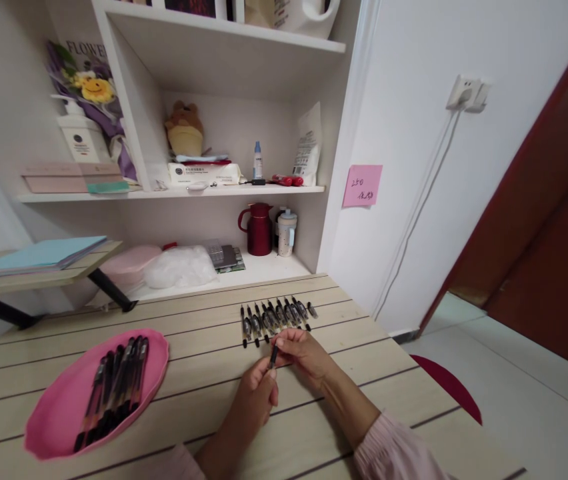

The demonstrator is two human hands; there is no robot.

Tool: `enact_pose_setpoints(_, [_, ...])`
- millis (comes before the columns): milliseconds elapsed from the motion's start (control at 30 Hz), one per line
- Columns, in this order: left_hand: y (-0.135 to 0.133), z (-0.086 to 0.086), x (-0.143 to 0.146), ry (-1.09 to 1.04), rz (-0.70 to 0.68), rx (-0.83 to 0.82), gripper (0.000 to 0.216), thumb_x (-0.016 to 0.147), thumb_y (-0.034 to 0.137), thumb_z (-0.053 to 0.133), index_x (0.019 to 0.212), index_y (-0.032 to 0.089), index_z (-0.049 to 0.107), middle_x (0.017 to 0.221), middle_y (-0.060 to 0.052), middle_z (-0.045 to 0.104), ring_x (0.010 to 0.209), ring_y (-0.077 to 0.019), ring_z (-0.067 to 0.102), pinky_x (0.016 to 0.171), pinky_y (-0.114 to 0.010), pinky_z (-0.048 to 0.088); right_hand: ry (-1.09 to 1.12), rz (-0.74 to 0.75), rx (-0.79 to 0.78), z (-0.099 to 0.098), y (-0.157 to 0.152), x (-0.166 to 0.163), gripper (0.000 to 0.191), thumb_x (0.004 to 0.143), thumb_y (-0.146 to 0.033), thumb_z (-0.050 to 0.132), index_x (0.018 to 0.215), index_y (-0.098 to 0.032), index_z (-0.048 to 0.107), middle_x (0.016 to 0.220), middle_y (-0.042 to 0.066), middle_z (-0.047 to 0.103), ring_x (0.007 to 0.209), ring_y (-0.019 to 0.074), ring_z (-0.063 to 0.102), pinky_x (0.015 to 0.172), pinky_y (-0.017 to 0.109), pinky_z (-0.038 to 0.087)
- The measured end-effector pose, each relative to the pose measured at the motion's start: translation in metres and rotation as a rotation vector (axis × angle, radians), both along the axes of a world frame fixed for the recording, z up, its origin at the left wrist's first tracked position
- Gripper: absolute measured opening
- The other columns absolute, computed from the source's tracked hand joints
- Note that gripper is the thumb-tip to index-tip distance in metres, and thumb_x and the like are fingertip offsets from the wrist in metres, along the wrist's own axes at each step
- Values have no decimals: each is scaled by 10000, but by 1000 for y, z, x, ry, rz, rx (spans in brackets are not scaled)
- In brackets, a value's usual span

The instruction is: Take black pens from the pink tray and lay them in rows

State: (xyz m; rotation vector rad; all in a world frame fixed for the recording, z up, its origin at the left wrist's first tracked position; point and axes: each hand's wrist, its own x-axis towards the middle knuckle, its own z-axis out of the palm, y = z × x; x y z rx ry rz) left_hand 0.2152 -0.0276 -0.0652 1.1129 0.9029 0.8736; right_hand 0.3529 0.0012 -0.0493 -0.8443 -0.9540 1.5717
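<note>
Between my two hands is a dark pen (273, 356), held over the striped wooden table. My left hand (255, 395) has its fingers closed around the lower end. At the upper end, my right hand (302, 355) pinches it between thumb and fingers. Just beyond my hands lies a row of dark pens with separate caps or clips (270, 317) among them. A small dark piece (312, 310), which looks like a pen cap, sits at the row's right end. To the left, a pink scalloped plate (57, 407) holds several dark pens (117, 380).
A raised wooden stand (107, 253) with blue paper (39, 255) occupies the back left. Behind the table are white shelves with a red jug (259, 230), a light cup (287, 233) and a clear plastic bag (181, 267). A white wall stands at the right.
</note>
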Motion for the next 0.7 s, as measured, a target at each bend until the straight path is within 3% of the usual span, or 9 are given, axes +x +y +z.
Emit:
enact_pose_setpoints(167, [0,2,0,-8,8,-36,535,676,484,576,1077,136,517,386,113,421,233,-21,201,300,-175,81,-89,-13,48,-3,6,3,380,586,-445,754,786,-140,647,653,20,623,552,111,551,573,262,448])
enact_pose_setpoints(233, [0,2,0,-7,17,-52,535,666,506,586,1053,142,515,403,110,431,242,-17,201,299,-170,87,-226,-139,100,1,17,15,384,666,-503,664,815,-151,632,707,39,641,581,128,566,545,251,432])
enact_pose_setpoints(300, [-1,2,-1,-1,24,-58,521,672,527,574,1024,147,511,417,108,436,248,-16,202,294,-168,91,-527,-384,125,8,34,33,359,758,-509,538,791,-160,614,712,53,649,613,153,581,539,253,420])
enact_pose_setpoints(333, [-1,1,-1,2,25,-57,508,680,535,563,1006,149,509,426,105,441,250,-15,204,291,-166,94,-785,-526,88,12,43,44,326,789,-468,496,762,-164,610,698,59,650,641,170,590,559,262,422])
enact_pose_setpoints(367, [-1,1,-1,5,24,-53,493,688,541,550,985,151,507,434,102,447,251,-14,206,288,-166,96,-1061,-606,59,15,53,54,279,793,-425,490,751,-178,613,730,62,662,711,188,604,604,270,426])
enact_pose_setpoints(400, [-1,0,-1,6,26,-49,479,695,547,539,965,153,505,443,99,455,251,-13,210,285,-164,99,-1141,-641,39,18,61,64,211,767,-365,529,753,-174,619,783,88,672,797,220,607,652,287,422])
enact_pose_setpoints(467, [1,-2,-2,1,29,-45,466,702,560,522,938,159,497,455,95,466,250,-10,212,280,-161,104,-1240,-670,4,20,76,77,131,717,-265,573,777,-160,624,868,132,672,903,261,593,707,310,408])
enact_pose_setpoints(567, [5,-6,-2,-4,6,-66,506,672,598,524,926,163,479,431,99,462,230,-18,206,263,-171,109,-1277,-667,-34,15,88,84,161,643,-144,601,802,-145,623,940,170,662,970,286,577,743,324,394])
enact_pose_setpoints(700, [10,-9,-3,-4,-16,-63,520,656,624,520,900,168,470,415,99,459,216,-24,205,248,-177,120,-1269,-673,-92,7,89,90,149,613,-94,593,750,-145,618,929,182,662,988,285,576,736,319,394])
